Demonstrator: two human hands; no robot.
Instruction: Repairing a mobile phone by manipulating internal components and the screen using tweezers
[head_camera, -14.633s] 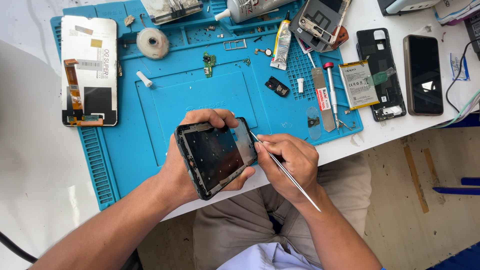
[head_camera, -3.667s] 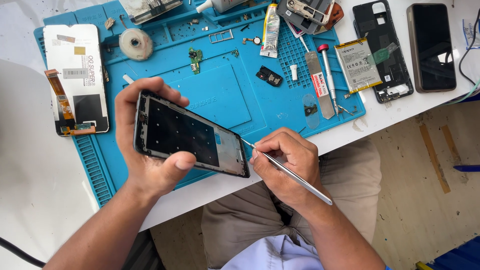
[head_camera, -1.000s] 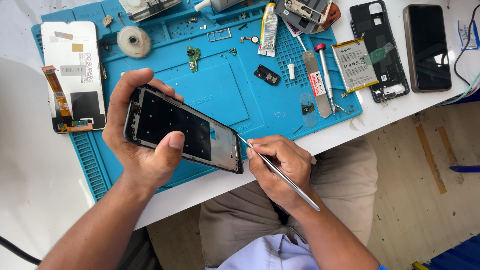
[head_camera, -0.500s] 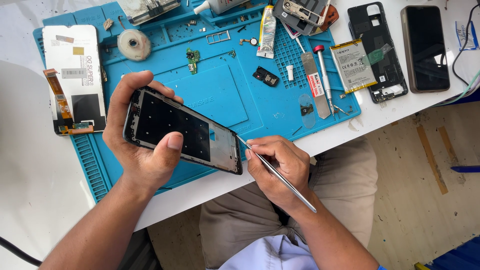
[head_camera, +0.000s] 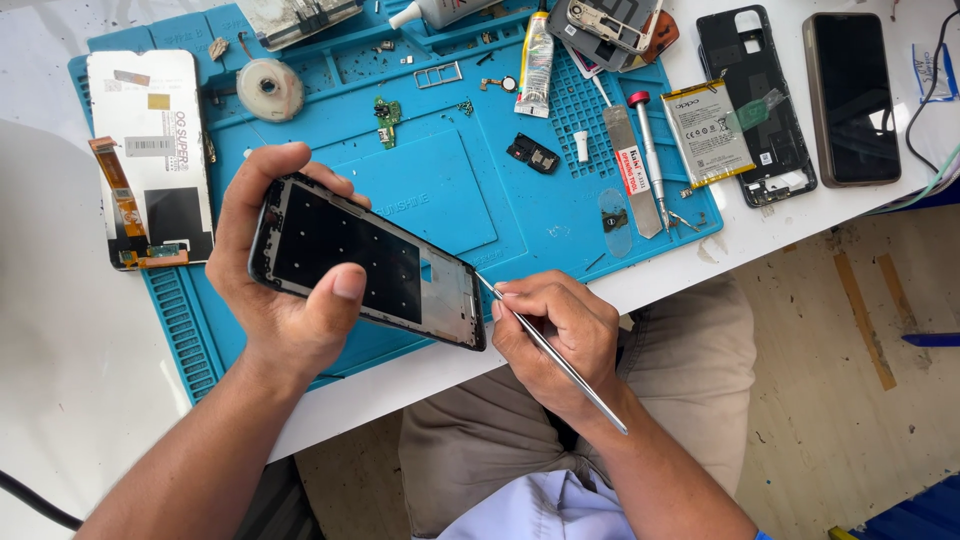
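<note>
A white desk (head_camera: 60, 400) carries a blue work mat (head_camera: 560, 215) that covers most of its far half. Above the mat's near edge, the left hand (head_camera: 275, 300) is clamped on a black phone frame (head_camera: 365, 262), thumb pressed on its dark inner face and fingers wrapped round its far long edge; the frame is held off the mat, tilted, its right end lower and nearer. The right hand (head_camera: 555, 335) is closed round metal tweezers (head_camera: 550, 350) in a pen grip, the tip touching the right end of the frame and the handle running back over the wrist.

At the left edge of the mat lies a white display panel (head_camera: 150, 150) with an orange flex cable (head_camera: 115, 190) along its left side. On the bare desk at far right lie a dark phone (head_camera: 850, 95), face up, and just left of it a black back cover (head_camera: 755, 100) partly overlapped by a pale battery (head_camera: 708, 130). On the mat, left of the battery, a red-capped screwdriver (head_camera: 650, 160) lies beside a flat metal pry tool (head_camera: 628, 170). A glue tube (head_camera: 537, 60) lies at the far middle, a roll of tape (head_camera: 268, 88) at the far left, and between them a small green circuit board (head_camera: 386, 118). A small black component (head_camera: 532, 153) rests near the mat's centre.
</note>
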